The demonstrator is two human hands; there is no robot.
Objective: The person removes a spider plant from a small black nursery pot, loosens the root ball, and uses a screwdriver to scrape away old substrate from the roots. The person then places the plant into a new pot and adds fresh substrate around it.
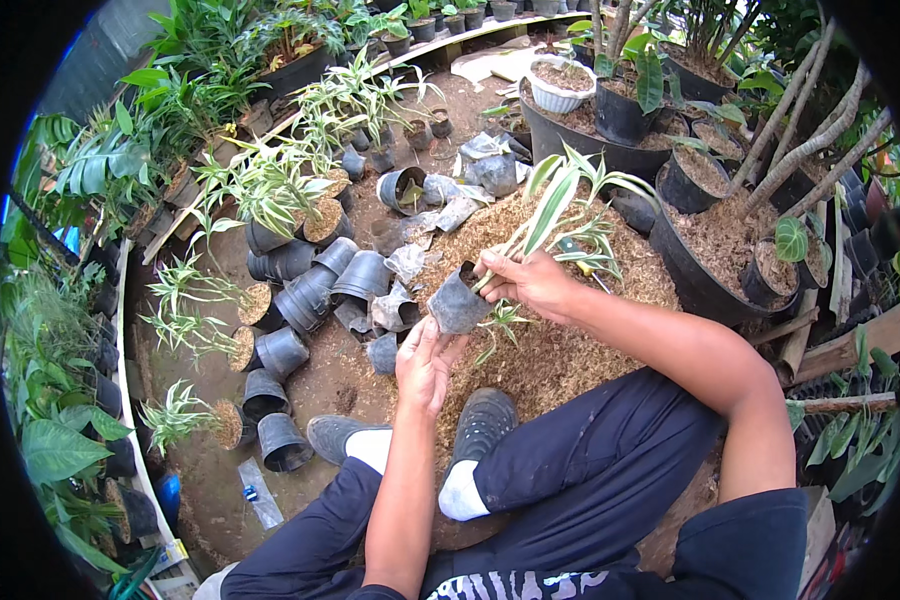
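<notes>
My right hand (529, 283) grips the lower stems of a plant with green-and-white striped leaves (555, 206). Those stems rise from the mouth of a small black plastic nursery pot (457, 304), which is tilted. At the pot's lower edge, my left hand (426, 364) pinches it between thumb and fingers. Both hands are above a mound of brown, shredded planting medium (540, 360). A smaller striped plant (502, 319) shows just below the pot. Partly hidden behind my right wrist lies a tool with a yellow part and a thin metal shaft (600, 281).
Several empty black pots (300, 296) lie on the soil to the left, beside potted striped plants (255, 304) tipped on their sides. Torn grey plastic bags (457, 210) lie beyond the mound. Large black tubs (712, 270) stand at right; a white pot (562, 84) sits behind.
</notes>
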